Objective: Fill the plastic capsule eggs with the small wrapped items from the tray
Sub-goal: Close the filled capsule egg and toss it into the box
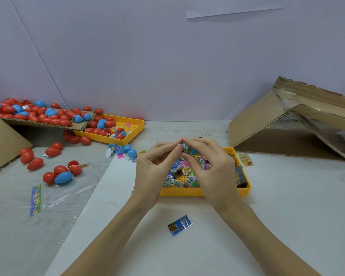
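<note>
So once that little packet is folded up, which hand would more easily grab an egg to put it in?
Probably the left. Both hands, left hand and right hand, pinch the wrapped item above the tray, but the loose eggs and blue egg halves all lie on the left side.

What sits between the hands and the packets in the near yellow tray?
Nothing visible. The left hand and right hand pinch one wrapped packet directly above the near yellow tray, whose packets lie uncovered.
</note>
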Tool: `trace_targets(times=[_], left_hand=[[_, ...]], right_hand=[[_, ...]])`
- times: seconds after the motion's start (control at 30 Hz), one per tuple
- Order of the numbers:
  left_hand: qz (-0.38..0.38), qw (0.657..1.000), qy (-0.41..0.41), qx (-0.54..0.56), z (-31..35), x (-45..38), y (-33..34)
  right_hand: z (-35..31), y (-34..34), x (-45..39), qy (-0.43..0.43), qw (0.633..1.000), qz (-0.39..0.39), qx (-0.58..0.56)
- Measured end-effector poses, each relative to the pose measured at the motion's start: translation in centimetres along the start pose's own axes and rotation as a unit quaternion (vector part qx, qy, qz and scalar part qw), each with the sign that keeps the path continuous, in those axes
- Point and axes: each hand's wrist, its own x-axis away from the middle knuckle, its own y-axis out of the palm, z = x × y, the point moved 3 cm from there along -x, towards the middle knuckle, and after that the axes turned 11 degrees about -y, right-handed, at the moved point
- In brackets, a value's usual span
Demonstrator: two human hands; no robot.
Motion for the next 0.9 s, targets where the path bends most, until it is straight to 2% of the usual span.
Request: trace_targets(times=[0.2,0.37,0.47,0.7,0.9], left_hand=[[-0.008,1.0,-0.009,0.019,0.24,0.2,0.45],[-0.009,0.994,-0.071,0.076,-0.37,-0.03,0.54],[-0.008,0.993,-0.076,0.085,-0.35,0.03,0.64],[0.016,1.0,-0.018,-0.009,0.33,0.13,0.17],[-0.001,0.999,-0.051,-0.017,0.19,0.0,0.18]], right_hand=[[-0.27,0.29,0.27,0.01,1.0,0.0,0.011],[-0.2,0.56,0.3,0.02,1.0,-0.015,0.001],[-0.08,0.55,0.28,0.021,1.0,-0.015,-0.005],[-0.08,0.71,0.39,0.039,0.999,-0.016,0.001],[-0.08,0.84,0.49,0.031,0.999,-0.039,0.012]])
